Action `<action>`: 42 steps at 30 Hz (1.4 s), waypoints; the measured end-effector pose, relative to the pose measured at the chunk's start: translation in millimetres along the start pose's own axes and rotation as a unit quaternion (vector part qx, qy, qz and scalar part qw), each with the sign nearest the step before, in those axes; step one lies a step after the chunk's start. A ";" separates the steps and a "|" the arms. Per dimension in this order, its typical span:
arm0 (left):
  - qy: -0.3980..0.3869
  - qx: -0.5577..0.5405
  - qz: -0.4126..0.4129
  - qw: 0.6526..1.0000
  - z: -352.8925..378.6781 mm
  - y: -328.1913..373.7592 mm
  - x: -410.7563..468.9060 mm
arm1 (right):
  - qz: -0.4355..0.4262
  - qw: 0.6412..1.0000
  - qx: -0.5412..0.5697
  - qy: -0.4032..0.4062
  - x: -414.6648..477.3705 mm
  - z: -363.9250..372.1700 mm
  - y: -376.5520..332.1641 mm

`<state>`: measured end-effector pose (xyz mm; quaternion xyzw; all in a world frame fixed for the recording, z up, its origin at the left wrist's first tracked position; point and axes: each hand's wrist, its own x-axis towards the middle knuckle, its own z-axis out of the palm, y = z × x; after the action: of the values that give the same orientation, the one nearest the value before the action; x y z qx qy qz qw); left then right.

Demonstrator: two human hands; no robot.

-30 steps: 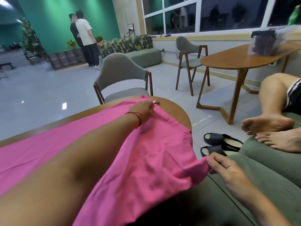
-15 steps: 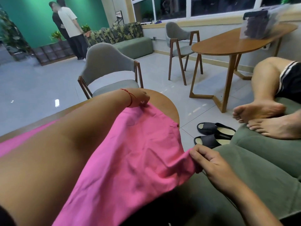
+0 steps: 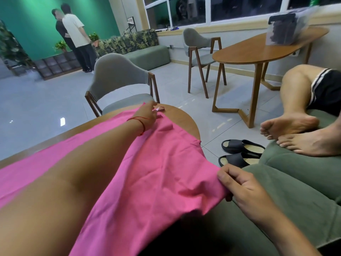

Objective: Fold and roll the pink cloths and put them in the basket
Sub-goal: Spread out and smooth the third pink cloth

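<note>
On the table (image 3: 181,116), left hand (image 3: 147,114) still pinches the cloth's (image 3: 158,163) far corner, right hand (image 3: 239,185) the near; a box (image 3: 284,28) holds dark things.

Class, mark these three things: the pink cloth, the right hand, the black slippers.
pink cloth (image 3: 156,172): head view, its creased middle.
right hand (image 3: 246,191): head view, back of the hand.
black slippers (image 3: 238,158): head view, strap of the nearer one.

The cloth (image 3: 156,172) lies on the table (image 3: 181,117), the left hand (image 3: 147,114) pinching its corner at twelve o'clock, the right hand (image 3: 239,185) gripping its corner at four, a chair (image 3: 118,76) behind at eleven, slippers (image 3: 239,152) at two.
</note>
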<state>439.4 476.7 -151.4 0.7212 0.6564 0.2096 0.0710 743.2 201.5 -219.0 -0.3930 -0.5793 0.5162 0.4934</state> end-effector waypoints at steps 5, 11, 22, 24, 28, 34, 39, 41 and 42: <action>0.044 -0.004 -0.042 0.998 -14.8 -41.9 -17.9 | -0.013 1.000 -0.008 0.005 -3.1 -1.8 -2.0; -0.067 0.072 -0.067 0.993 -17.2 -75.9 -43.0 | -0.058 0.985 -0.125 0.108 0.3 -6.5 -3.9; -0.135 0.171 -0.056 0.974 -3.3 -84.4 -56.6 | -0.049 0.983 -0.003 0.179 13.3 4.1 -99.5; -0.142 0.171 -0.061 0.973 -3.2 -81.4 -59.3 | -0.061 0.988 0.093 0.110 10.1 -1.9 -103.5; -0.139 0.169 -0.064 0.974 -3.5 -81.7 -59.0 | -0.028 0.999 0.036 -0.017 5.1 3.9 -76.1; -0.134 0.167 -0.057 0.975 -3.4 -85.9 -57.2 | -0.064 0.984 -0.136 0.099 3.1 0.1 -60.7; -0.135 0.171 -0.057 0.974 -3.2 -85.1 -57.8 | -0.037 0.931 -0.341 0.126 3.2 -32.6 -84.1; -0.133 0.171 -0.055 0.975 -3.5 -84.1 -58.1 | 0.019 0.905 -0.411 0.111 2.7 -42.7 -85.4; -0.134 0.172 -0.053 0.975 -3.7 -84.3 -58.2 | 0.032 0.898 -0.425 0.111 1.8 -44.0 -84.7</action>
<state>357.8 430.0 -192.1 0.7080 0.7047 -0.0085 0.0445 790.3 199.1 -136.0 -0.6385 -0.6723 0.1887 0.3238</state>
